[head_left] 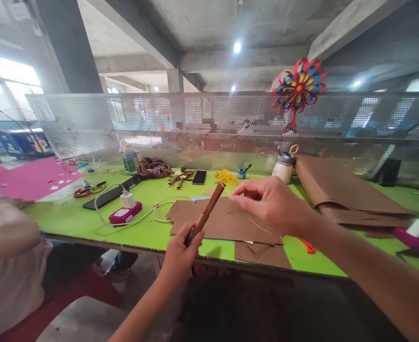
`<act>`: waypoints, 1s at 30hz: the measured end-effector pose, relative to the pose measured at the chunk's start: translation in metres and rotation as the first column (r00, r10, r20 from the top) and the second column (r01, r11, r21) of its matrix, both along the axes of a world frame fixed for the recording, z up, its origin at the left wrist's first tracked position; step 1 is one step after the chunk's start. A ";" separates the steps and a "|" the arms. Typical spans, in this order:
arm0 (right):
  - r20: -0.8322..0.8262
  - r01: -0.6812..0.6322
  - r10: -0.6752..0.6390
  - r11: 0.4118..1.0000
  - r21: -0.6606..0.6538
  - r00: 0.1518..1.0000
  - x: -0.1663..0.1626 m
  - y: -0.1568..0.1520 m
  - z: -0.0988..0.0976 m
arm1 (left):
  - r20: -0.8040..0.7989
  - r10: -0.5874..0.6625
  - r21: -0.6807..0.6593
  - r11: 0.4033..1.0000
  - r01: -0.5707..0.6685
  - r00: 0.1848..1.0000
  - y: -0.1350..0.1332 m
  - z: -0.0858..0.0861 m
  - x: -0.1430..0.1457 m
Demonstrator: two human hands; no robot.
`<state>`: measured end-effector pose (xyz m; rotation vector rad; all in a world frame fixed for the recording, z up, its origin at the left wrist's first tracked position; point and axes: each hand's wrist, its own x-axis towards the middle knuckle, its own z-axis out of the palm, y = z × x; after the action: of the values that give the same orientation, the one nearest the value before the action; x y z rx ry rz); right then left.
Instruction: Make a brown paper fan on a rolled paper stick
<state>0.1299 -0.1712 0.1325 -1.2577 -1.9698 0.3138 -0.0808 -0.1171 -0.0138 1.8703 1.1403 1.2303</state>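
My left hand (184, 249) is closed around the lower end of a rolled brown paper tube (209, 209), which tilts up to the right. At the tube's upper end a thin yellow strand shows. Just right of that end is my right hand (266, 202), its thumb and forefinger pinched together; what lies between them is too small to make out. Beneath both hands lie flat sheets of brown paper (216, 223). A heap of thin yellow strips (225, 176) sits behind the tube's tip, and a loose yellow strand (260, 226) rests below my right hand.
On the green table (148, 237) stand a pink power strip (125, 214) with a white cable, a phone (199, 177), brown rolled pieces (181, 177) and a jar (283, 166). Folded brown paper (348, 185) lies right. Another person (13, 256) sits left beside pink paper (27, 178).
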 end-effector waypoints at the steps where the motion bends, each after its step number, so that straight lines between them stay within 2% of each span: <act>1: 0.007 -0.018 0.018 1.000 -0.009 1.000 -0.004 -0.001 -0.006 | 0.020 0.008 0.003 1.000 -0.008 1.000 0.004 0.001 0.003; 5: 0.118 -0.076 0.074 0.997 0.008 0.990 -0.018 0.000 -0.043 | 0.163 -0.016 -0.030 0.999 0.022 0.986 0.017 0.005 0.020; 8: 0.248 -0.090 0.068 0.993 0.077 0.966 -0.027 0.006 -0.073 | 0.300 -0.078 -0.090 0.990 0.109 0.951 0.025 0.009 0.035; 11: 0.330 -0.075 0.039 0.992 0.098 0.943 -0.031 0.012 -0.093 | 0.458 -0.111 -0.187 0.958 0.218 0.882 0.032 0.015 0.048; 15: 0.373 -0.070 0.020 0.990 0.122 0.928 -0.033 0.026 -0.110 | 0.590 -0.180 -0.306 0.853 0.424 0.787 0.044 0.021 0.059; 20: 0.425 -0.058 -0.040 0.975 0.215 0.904 -0.031 0.051 -0.136 | 0.711 -0.289 -0.309 0.690 0.654 0.641 0.063 0.029 0.063; 23: 0.481 -0.016 -0.071 0.984 0.176 0.874 -0.029 0.062 -0.143 | 0.742 -0.324 -0.316 0.603 0.732 0.587 0.074 0.033 0.063; 24: 0.500 0.003 -0.075 0.990 0.143 0.863 -0.028 0.064 -0.142 | 0.742 -0.332 -0.317 0.591 0.742 0.582 0.077 0.033 0.064; 26: 0.545 0.029 -0.062 0.997 0.069 0.836 -0.027 0.066 -0.137 | 0.719 -0.346 -0.316 0.609 0.727 0.602 0.081 0.032 0.065; 28: 0.597 0.042 -0.045 0.999 0.019 0.801 -0.027 0.066 -0.131 | 0.661 -0.346 -0.328 0.664 0.672 0.665 0.083 0.029 0.068; 30: 0.639 0.038 -0.050 0.999 0.033 0.768 -0.028 0.064 -0.128 | 0.604 -0.330 -0.351 0.707 0.614 0.725 0.086 0.028 0.072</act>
<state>0.1015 -0.1075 0.0042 -1.5329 -2.4928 -0.2005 -0.0091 -0.0315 0.0138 1.1951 0.5403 0.8769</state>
